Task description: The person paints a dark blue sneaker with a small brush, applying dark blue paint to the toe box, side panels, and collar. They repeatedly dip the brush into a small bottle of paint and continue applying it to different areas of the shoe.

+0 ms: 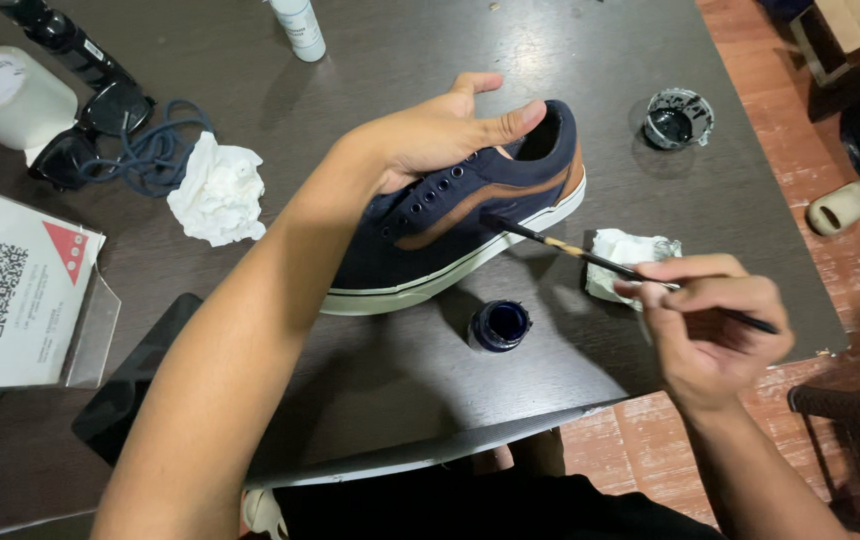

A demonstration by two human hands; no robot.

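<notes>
A navy sneaker [450, 235] with a tan side stripe and white sole rests on the dark table [380, 380], toe toward me. My left hand [445, 130] presses on its top, fingers over the lace area and collar. My right hand [715, 325] grips a thin paintbrush [575, 250] whose dark tip touches the shoe's side near the sole. A small open jar of dark blue paint [500, 325] stands in front of the shoe.
A jar lid [680, 118] lies at the back right, a folded tissue [630, 258] beside my right hand, a crumpled tissue [218, 192] to the left. Blue laces [150, 150], sunglasses [90, 130], a white tub [5, 95], a card stand [20, 290] and a phone [135, 380] sit left.
</notes>
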